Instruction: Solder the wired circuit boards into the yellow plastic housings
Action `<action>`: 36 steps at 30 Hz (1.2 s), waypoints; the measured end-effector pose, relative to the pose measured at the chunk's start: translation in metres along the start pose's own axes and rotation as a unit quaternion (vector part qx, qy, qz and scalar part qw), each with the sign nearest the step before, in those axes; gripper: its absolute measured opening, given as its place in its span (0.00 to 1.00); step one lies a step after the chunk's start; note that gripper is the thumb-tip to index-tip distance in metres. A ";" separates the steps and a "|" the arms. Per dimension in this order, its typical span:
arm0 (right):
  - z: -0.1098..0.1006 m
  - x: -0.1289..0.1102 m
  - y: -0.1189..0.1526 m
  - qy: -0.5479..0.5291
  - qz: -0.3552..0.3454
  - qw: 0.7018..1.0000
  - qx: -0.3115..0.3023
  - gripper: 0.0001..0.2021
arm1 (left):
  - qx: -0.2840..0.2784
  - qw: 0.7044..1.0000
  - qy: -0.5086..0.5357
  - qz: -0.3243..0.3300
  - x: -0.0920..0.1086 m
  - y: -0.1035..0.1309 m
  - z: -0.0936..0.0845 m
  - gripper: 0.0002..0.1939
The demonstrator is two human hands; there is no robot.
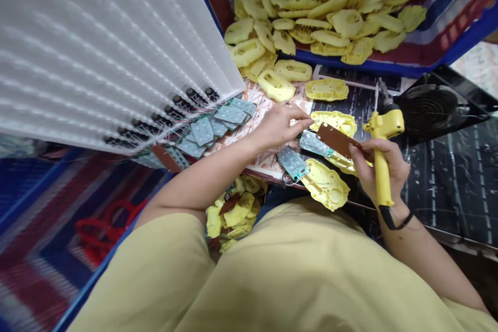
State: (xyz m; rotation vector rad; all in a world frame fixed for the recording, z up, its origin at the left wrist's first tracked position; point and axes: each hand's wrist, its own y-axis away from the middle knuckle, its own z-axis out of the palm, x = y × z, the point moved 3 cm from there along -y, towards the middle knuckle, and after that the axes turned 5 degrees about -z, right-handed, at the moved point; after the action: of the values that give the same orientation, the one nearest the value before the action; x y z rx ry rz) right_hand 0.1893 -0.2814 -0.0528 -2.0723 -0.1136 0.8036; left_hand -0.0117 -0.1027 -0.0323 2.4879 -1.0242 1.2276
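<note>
My right hand (396,168) is wrapped around a yellow soldering gun (383,181), its metal tip pointing up. The thumb of that hand also presses a brown circuit board (337,140) against the fingers. My left hand (277,123) is closed in a pinch near the board's left end; whatever is between its fingertips is too small to make out. Just beyond lies an open yellow plastic shell (335,122). Below the brown board are a grey-green circuit board (315,143), another such board (291,162) and a yellow shell half (326,185).
A blue-rimmed crate with many yellow shells (322,15) stands at the back. Left is a white panel (116,52) with a row of black parts and wires, beside stacked circuit boards (202,130). A black fan (431,106) stands right. Yellow pieces (237,212) lie below the table edge.
</note>
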 end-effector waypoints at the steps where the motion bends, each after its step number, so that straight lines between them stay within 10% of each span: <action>1: 0.001 -0.002 0.001 0.001 -0.011 1.000 0.006 0.06 | -0.011 0.999 0.048 -0.019 0.000 -0.002 0.006 0.12; 6: 0.003 -0.013 0.001 0.024 -0.076 0.997 0.019 0.06 | -0.060 0.917 0.375 -0.120 0.009 -0.016 0.037 0.19; 10: -0.007 -0.015 -0.003 0.000 -0.113 0.993 -0.020 0.10 | -0.082 0.874 0.446 -0.175 0.014 -0.021 0.035 0.16; 17: -0.003 0.051 -0.044 0.037 0.026 0.984 -0.172 0.17 | -0.116 0.979 0.151 -0.078 0.016 -0.035 0.002 0.10; 24: 0.030 0.091 -0.042 0.108 0.004 0.942 -0.317 0.23 | -0.087 0.993 -0.078 0.007 0.021 -0.050 0.031 0.06; 31: -0.014 0.064 -0.012 0.135 0.015 0.955 -0.265 0.23 | -0.140 0.984 -0.106 0.014 0.025 -0.055 0.055 0.09; 36: -0.059 0.037 -0.003 0.083 -0.020 0.989 -0.118 0.07 | -0.149 0.982 -0.117 0.001 0.031 -0.052 0.063 0.09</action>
State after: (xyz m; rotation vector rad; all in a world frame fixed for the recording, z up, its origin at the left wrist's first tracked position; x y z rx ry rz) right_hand 0.2529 -0.3081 -0.0456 -2.3443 -0.1651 0.6137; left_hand 0.0748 -0.1075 -0.0423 2.4288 -1.1680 0.7264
